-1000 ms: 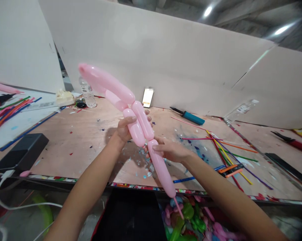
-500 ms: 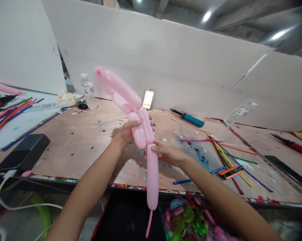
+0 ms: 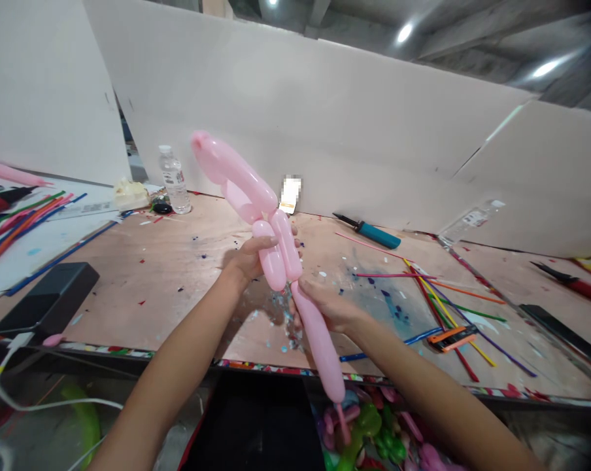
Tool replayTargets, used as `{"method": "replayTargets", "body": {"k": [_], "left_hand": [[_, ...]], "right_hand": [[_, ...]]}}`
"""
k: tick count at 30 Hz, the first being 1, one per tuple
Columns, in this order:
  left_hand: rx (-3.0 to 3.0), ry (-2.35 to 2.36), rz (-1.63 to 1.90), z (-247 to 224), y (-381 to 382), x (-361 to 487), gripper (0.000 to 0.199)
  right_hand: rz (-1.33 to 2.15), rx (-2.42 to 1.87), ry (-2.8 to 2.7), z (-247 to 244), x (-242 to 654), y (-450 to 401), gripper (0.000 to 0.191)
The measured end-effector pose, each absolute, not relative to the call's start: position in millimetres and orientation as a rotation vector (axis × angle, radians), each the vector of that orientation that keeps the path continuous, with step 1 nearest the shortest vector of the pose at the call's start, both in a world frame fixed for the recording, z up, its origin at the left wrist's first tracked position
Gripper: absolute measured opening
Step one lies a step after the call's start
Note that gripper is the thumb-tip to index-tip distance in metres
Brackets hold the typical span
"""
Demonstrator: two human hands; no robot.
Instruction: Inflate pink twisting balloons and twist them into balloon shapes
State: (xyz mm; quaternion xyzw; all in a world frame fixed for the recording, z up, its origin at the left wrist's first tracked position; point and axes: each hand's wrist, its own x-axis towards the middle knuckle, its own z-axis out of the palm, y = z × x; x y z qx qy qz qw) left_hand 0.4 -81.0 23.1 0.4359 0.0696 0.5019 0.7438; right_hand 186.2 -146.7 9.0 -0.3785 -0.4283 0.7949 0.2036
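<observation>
A pink long balloon [image 3: 246,173], twisted into several segments, is held over the table by both hands. My left hand [image 3: 250,258] is wrapped round the paired short segments in its middle, thumb across the front. Just below the twist, my right hand [image 3: 322,301] grips the upper end of the last long segment. That segment slants down to the right past the table edge and ends in a thin uninflated tip. The looped upper part leans away to the upper left.
A teal hand pump [image 3: 374,234] and a lit phone [image 3: 289,195] are at the white partition. Uninflated balloons [image 3: 437,294] and an orange-black cutter-like object [image 3: 453,337] lie right. A bottle [image 3: 174,180] stands back left, a dark box [image 3: 48,297] front left. Finished balloons [image 3: 369,425] are below.
The lower balloon segment has swung from hanging straight down to slanting right, with my right hand turning round it. My left hand stays nearly still.
</observation>
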Motion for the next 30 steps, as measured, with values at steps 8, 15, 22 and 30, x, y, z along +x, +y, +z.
{"method": "replayTargets", "body": {"k": [8,15,22,30], "left_hand": [[0.931,0.154,1.086,23,-80,2,0.038],[0.913,0.205,1.072,22,-79,0,0.042],[0.923,0.218,1.07,20,-77,0,0.043],[0.935,0.194,1.056,20,-78,0,0.046]], "right_hand": [[2.215,-1.074,-1.116,17,187,-146,0.043],[2.255,-0.948,-1.143,14,196,-146,0.038],[2.321,-0.884,-1.156,14,195,-148,0.043],[2.318,-0.888,-1.144,13,195,-148,0.042]]}}
